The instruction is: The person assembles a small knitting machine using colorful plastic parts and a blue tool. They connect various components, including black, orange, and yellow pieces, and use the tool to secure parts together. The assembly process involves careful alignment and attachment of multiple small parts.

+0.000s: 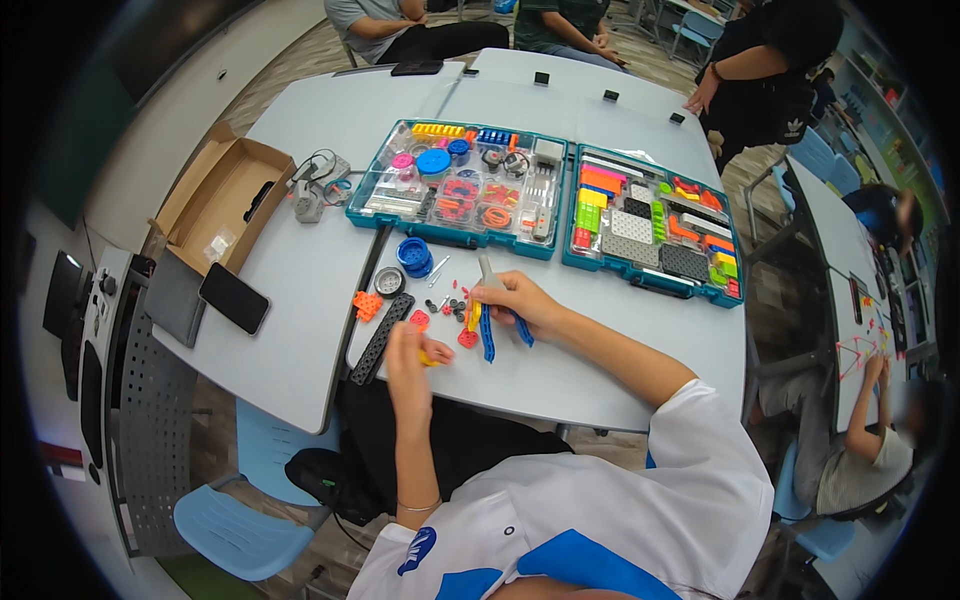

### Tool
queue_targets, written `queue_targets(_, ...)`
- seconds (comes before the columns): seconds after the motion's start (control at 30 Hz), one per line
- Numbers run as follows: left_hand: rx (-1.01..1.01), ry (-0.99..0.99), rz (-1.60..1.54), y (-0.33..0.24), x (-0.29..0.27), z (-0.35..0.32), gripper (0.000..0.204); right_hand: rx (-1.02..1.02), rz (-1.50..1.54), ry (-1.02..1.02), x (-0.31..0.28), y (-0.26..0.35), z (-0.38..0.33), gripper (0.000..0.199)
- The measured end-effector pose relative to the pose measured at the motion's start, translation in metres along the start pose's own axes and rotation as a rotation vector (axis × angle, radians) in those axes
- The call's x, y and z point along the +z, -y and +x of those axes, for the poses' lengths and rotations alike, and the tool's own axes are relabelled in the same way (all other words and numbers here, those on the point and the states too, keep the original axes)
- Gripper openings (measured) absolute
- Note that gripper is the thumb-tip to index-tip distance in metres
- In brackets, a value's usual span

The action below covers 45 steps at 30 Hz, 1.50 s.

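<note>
Right hand [522, 304] is gripping a blue-legged assembly [487, 335] over the desk [590, 375]; left hand [406, 355], blurred, is holding a yellow piece [428, 359].

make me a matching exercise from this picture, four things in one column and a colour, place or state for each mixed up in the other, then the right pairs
Things
1. assembly
2. beam
3. phone
4. box

Descriptions
A. brown, standing open
B. black, with rounded corners
C. in the right hand
D. long, dark grey, full of holes

Pairs: 1-C, 2-D, 3-B, 4-A
</note>
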<state>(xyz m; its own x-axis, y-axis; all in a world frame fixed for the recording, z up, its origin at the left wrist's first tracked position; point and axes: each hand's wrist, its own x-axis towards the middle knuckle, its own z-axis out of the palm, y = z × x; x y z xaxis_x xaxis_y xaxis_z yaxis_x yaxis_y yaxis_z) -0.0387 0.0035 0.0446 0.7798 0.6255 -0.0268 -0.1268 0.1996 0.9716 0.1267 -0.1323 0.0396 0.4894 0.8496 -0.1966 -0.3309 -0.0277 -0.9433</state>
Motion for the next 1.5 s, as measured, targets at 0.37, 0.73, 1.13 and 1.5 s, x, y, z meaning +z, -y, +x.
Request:
queue_targets(0.37, 0.011, 0.086, 0.192, 0.015, 0.022, 0.002, 0.021, -0.03, 0.057, 0.048, -0.002, -0.025, 0.003, 0.028)
queue_targets(0.73, -0.107, 0.029, -0.132, 0.006, 0.003, 0.003, 0.03, 0.166, 0.147, 0.535, 0.011, -0.019, -0.018, 0.029)
queue_targets(1.13, -0.142, 0.066, -0.22, 0.017, 0.008, 0.002, 0.033, 0.293, 0.057, 0.509, 0.014, -0.006, -0.017, 0.03)
queue_targets(1.5, 0.09, 0.289, 0.305, -0.005, -0.014, 0.01, 0.032, 0.312, 0.04, 0.452, 0.016, -0.008, -0.02, 0.028)
